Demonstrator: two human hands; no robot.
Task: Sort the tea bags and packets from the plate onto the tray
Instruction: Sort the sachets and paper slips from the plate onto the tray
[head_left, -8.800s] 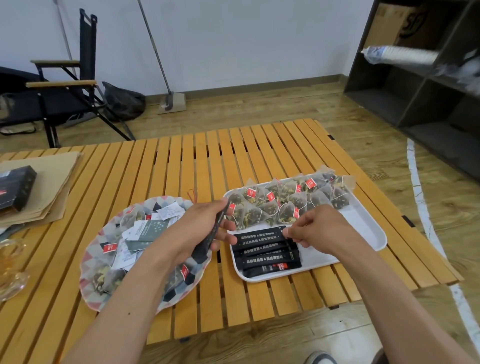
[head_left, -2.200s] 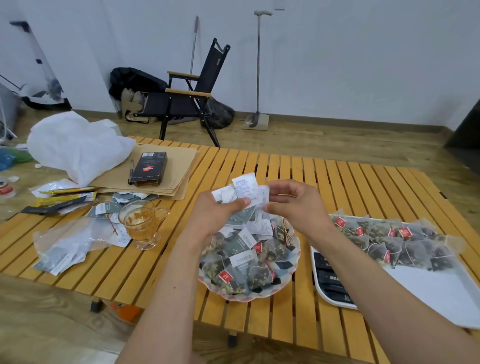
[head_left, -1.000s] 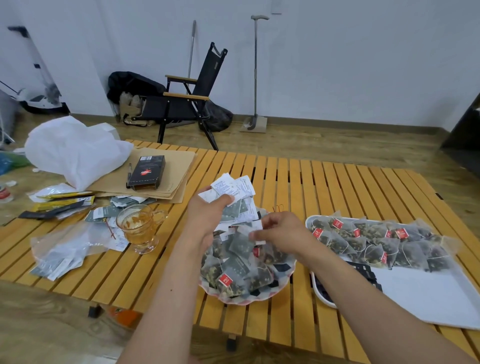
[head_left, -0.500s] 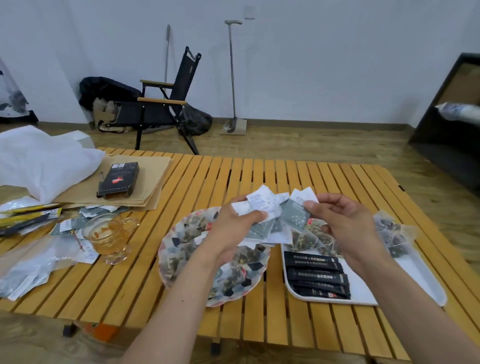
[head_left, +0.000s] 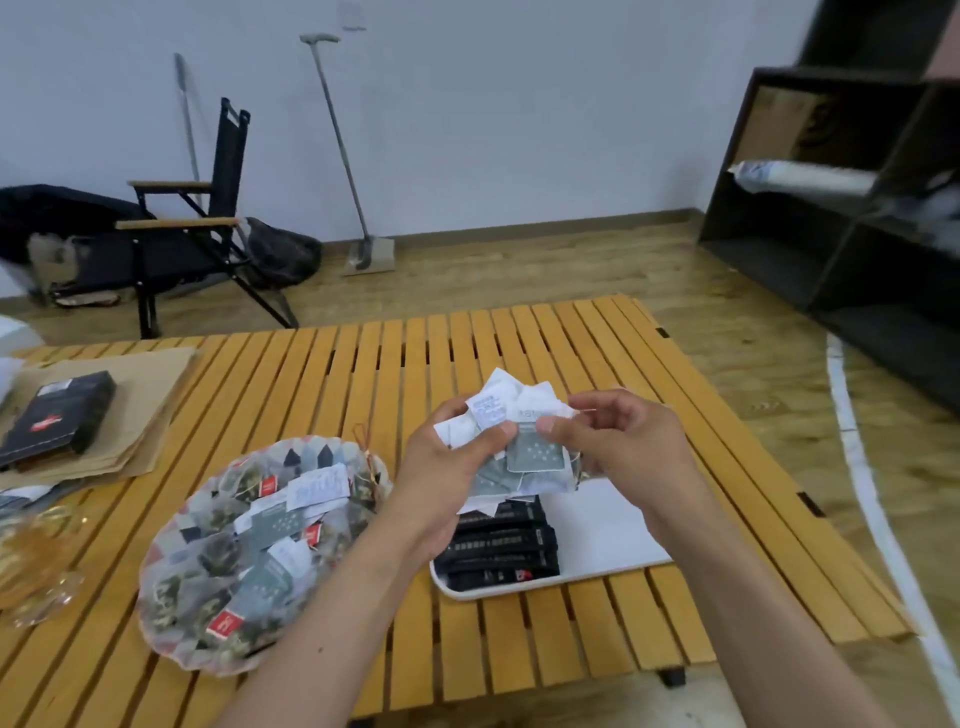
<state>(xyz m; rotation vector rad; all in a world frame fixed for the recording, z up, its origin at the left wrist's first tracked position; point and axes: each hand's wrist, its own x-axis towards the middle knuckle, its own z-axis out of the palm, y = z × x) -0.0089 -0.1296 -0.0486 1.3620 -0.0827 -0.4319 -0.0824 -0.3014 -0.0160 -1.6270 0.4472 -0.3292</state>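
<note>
Left hand (head_left: 441, 470) and right hand (head_left: 626, 447): each grip pinches packets (head_left: 524, 447). Tray (head_left: 602, 525) beneath the grips; plate (head_left: 311, 456) to their left.

Both bare arms entered the view from the lower edge and met in the middle, raised in front of the person. The left hand (head_left: 452, 467) was turned with its back toward the camera. Its thumb pressed flat on a fanned bunch of packets (head_left: 535, 454), and its other fingers were curled behind them. The right hand (head_left: 628, 447) was just beside it and pinched the same bunch from the other side, between the thumb and the bent fingers (head_left: 597, 402). The two thumbs nearly touched each other. The left forearm rose diagonally from the lower left and the right forearm from the lower right. Both wrists looked almost straight.
</note>
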